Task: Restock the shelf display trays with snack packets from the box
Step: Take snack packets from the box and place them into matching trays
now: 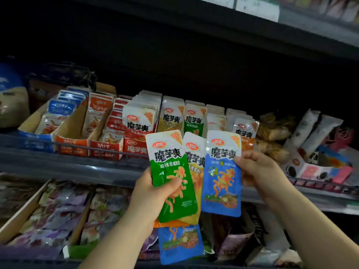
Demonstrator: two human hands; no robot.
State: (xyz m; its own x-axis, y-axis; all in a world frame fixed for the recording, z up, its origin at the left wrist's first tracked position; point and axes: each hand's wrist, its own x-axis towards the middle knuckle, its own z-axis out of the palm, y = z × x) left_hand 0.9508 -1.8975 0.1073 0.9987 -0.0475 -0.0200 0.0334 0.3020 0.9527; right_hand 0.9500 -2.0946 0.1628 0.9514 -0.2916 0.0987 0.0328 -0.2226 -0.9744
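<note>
My left hand [153, 199] grips a fanned stack of snack packets in front of the shelf: a green packet [171, 177] on top, a yellow packet [196, 164] behind it, and another blue packet [180, 243] sticking out below. My right hand [258, 169] pinches the right edge of a blue packet [221, 175] beside the stack. Behind them, on the middle shelf, display trays hold upright rows of packets: a red tray [136, 150], yellow packets [171, 119], green packets [194, 121] and orange packets [244, 131]. No box is in view.
Blue, orange and red cardboard trays [71, 146] of other snacks stand at the shelf's left. Wrapped snacks and long white packets [310, 131] lie to the right. The lower shelf holds cardboard trays of purple packets [58, 212]. A dark shelf edge [291, 32] runs overhead.
</note>
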